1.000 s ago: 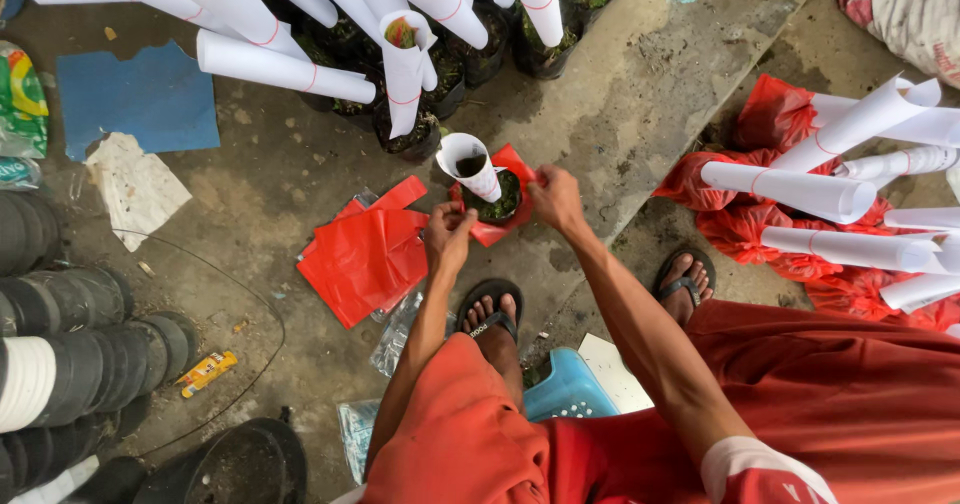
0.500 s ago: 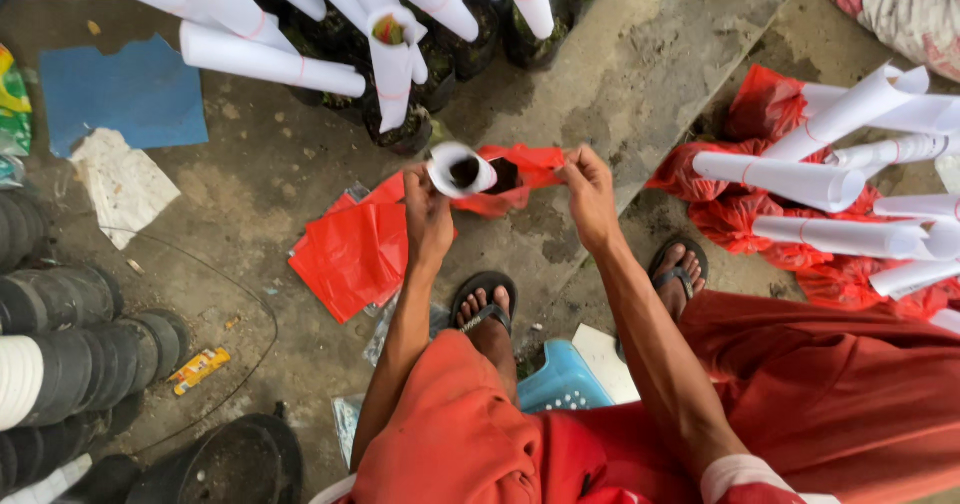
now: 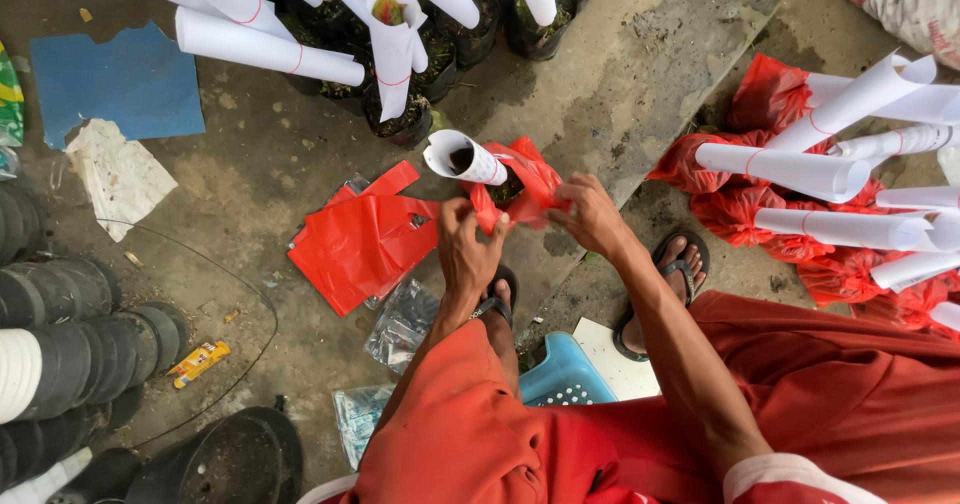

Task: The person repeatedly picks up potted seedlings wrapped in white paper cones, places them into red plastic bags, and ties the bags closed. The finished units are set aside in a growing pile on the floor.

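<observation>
Here, both hands, left hand (image 3: pixel 468 239) and right hand (image 3: pixel 590 216), are pinching a red bag (image 3: pixel 528 179) half-tied around a paper-wrapped plant (image 3: pixel 465 157), many finished ones lying nearby.

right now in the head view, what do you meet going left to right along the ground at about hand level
stacked black pots → loose red plastic bags → left hand → red bag being tied around the paper-wrapped pot → right hand → red-bagged pots with white paper tubes

Outdoor plant nursery yard: concrete floor (image 3: pixel 650 84), paper-wrapped seedlings (image 3: pixel 400 54), stacked black pots (image 3: pixel 70 344), red bags (image 3: pixel 365 244).
</observation>
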